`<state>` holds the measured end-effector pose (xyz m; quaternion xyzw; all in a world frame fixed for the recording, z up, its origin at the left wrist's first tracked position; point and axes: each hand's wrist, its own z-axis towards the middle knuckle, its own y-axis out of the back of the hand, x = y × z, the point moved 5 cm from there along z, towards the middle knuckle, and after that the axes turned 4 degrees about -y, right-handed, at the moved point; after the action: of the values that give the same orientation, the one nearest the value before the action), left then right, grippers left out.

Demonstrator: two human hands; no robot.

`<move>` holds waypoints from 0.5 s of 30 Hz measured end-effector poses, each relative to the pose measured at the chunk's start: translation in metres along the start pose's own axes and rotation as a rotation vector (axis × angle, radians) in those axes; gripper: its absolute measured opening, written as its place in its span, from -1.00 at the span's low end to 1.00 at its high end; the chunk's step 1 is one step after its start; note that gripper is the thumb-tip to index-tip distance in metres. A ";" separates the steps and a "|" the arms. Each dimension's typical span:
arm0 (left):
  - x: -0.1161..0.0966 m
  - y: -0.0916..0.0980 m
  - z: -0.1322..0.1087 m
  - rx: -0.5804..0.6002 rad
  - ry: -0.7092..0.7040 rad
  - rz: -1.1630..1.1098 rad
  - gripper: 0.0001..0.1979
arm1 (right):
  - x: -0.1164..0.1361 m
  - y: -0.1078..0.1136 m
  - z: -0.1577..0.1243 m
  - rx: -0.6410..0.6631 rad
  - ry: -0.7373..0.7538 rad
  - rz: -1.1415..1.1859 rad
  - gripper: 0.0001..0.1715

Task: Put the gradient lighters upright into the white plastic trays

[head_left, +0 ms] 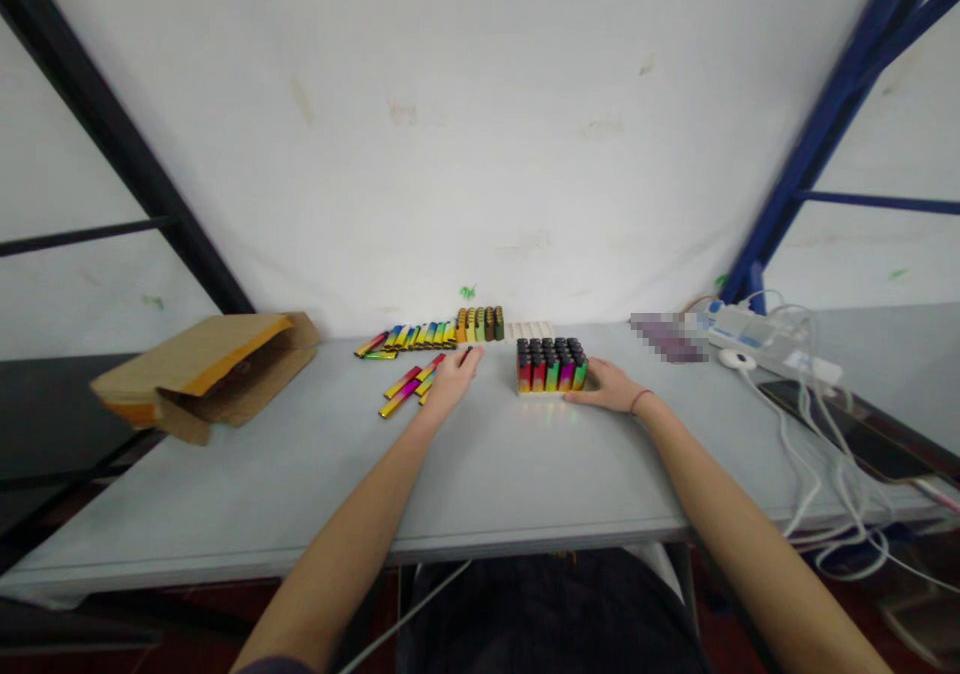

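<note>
I have the right hand (pixel 616 390) spread against the right end of the upright lighter block (pixel 552 368), thumb along its near edge, on the tabletop (pixel 517 484) ahead of me. My left hand (pixel 450 378) is well apart from it, beside the loose lighters (pixel 402 394); a dark tip shows at its fingers, but from here I cannot tell whether they grip it. Behind stand a second lighter group (pixel 481 325) and a white slotted tray (pixel 529 331). I judge this to be lighter sorting; the next move calls for a steady block and precise left fingertips.
</note>
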<state>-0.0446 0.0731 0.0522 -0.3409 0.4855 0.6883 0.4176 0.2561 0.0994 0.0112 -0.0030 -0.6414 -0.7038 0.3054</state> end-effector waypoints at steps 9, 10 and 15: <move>-0.011 -0.008 -0.002 0.017 -0.178 -0.081 -0.59 | 0.000 -0.001 0.000 0.001 -0.006 -0.010 -0.33; -0.008 -0.010 -0.002 0.027 -0.147 -0.139 -0.57 | 0.000 -0.001 0.000 -0.001 -0.008 -0.010 -0.33; -0.003 -0.016 -0.001 0.026 -0.047 -0.366 -0.52 | -0.002 -0.002 0.000 -0.004 -0.005 -0.006 -0.35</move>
<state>-0.0288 0.0744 0.0488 -0.4020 0.4145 0.6020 0.5516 0.2565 0.1004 0.0087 -0.0034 -0.6406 -0.7061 0.3017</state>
